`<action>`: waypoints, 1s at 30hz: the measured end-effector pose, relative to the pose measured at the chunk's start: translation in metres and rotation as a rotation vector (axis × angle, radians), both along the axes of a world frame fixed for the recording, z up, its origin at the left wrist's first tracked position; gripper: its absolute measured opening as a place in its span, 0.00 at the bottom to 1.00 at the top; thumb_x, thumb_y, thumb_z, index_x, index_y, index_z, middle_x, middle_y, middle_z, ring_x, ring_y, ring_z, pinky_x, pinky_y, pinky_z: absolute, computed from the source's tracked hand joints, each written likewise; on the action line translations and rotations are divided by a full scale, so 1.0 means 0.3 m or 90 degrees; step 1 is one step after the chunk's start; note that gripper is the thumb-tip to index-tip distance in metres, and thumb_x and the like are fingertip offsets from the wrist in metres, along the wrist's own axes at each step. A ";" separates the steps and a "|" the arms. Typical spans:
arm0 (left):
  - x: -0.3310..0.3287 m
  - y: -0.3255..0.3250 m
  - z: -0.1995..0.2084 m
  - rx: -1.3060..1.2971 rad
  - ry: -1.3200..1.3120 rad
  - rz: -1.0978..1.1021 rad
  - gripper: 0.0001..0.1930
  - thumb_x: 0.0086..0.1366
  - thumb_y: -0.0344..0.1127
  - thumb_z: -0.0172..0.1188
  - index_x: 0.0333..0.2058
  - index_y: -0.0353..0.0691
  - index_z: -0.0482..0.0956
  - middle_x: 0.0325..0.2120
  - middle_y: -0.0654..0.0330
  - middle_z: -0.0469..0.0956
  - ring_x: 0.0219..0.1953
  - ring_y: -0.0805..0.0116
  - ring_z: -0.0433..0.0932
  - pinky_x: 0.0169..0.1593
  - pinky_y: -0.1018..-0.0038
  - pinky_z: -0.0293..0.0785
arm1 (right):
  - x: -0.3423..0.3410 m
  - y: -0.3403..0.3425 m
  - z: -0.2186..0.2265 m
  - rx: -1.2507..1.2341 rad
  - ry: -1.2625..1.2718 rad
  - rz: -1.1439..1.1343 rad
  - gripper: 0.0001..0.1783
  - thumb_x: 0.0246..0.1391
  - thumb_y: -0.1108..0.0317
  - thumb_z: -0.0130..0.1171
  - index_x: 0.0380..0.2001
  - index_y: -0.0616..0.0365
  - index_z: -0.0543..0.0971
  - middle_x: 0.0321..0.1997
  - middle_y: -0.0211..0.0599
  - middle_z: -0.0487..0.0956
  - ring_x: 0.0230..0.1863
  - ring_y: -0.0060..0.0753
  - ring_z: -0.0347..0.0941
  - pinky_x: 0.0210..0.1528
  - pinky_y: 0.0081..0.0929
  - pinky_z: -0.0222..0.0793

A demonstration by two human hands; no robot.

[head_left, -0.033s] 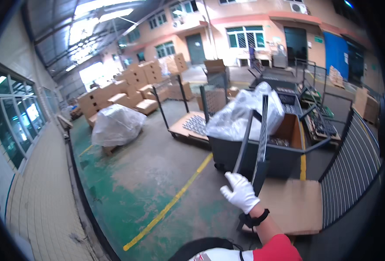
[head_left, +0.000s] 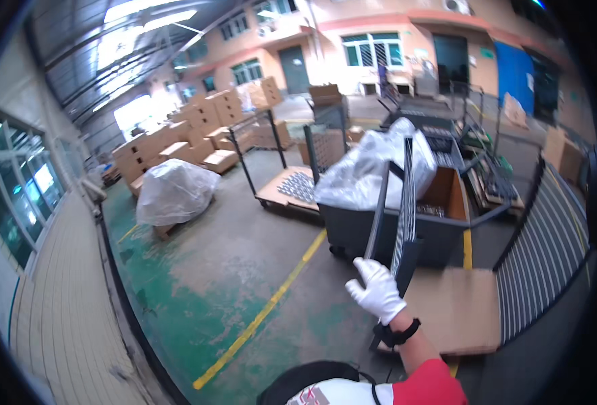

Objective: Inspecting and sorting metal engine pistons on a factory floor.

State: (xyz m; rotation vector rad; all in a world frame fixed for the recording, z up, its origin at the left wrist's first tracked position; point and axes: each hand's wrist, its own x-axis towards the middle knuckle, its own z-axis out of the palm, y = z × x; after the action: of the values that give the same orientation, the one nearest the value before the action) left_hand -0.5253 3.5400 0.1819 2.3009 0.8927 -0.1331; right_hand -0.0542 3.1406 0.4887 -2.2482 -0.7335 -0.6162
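My right hand [head_left: 377,291], in a white glove with a black band at the wrist, is at the near end of the dark handle bar [head_left: 378,216] of a platform cart. Its fingers close around the bar, partly hidden behind the back of the hand, while the thumb stands off to the left. Beside the bar rises the cart's mesh end panel [head_left: 405,202], seen nearly edge-on. A cardboard sheet [head_left: 457,307] covers the cart's deck, and a second barred end panel [head_left: 545,250] closes its far right side. My left hand is out of view.
Beyond the cart stands a dark bin [head_left: 352,233] topped with clear plastic sheeting [head_left: 372,165]. Left of it is another cart [head_left: 271,189] bearing small metal parts. A plastic-wrapped load [head_left: 177,192] sits farther left, before stacked cartons [head_left: 200,121]. A yellow line [head_left: 264,314] crosses the floor.
The view has shifted slightly, so the background sits a little higher and farther left. My right hand keeps its place at the cart's handle bar.
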 end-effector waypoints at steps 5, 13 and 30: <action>0.467 0.572 0.248 0.003 0.108 -0.108 0.14 0.69 0.46 0.55 0.43 0.44 0.81 0.38 0.57 0.82 0.36 0.60 0.79 0.40 0.59 0.75 | 0.051 0.172 -0.006 -0.020 0.024 -0.219 0.31 0.52 0.54 0.60 0.55 0.63 0.75 0.55 0.51 0.76 0.57 0.55 0.71 0.60 0.45 0.68; 1.416 1.026 0.267 -0.352 -0.018 0.095 0.14 0.68 0.49 0.57 0.41 0.46 0.80 0.35 0.64 0.79 0.36 0.64 0.77 0.38 0.63 0.73 | 0.036 0.219 -0.045 -0.032 0.116 -0.399 0.34 0.56 0.51 0.57 0.59 0.66 0.72 0.57 0.56 0.74 0.58 0.57 0.71 0.61 0.45 0.68; 2.959 0.419 0.198 -0.270 -0.078 -0.654 0.29 0.57 0.35 0.66 0.58 0.37 0.74 0.42 0.48 0.82 0.45 0.56 0.82 0.50 0.64 0.78 | 0.393 0.445 -0.069 -0.217 0.236 -0.772 0.38 0.49 0.52 0.63 0.61 0.59 0.68 0.58 0.48 0.73 0.57 0.51 0.72 0.58 0.47 0.68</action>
State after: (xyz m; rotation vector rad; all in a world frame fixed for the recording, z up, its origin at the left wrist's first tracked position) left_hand 0.3623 3.6656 0.2413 2.0973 -0.4169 -0.5458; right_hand 0.0639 3.2742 0.4681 -2.8605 0.8702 -0.5704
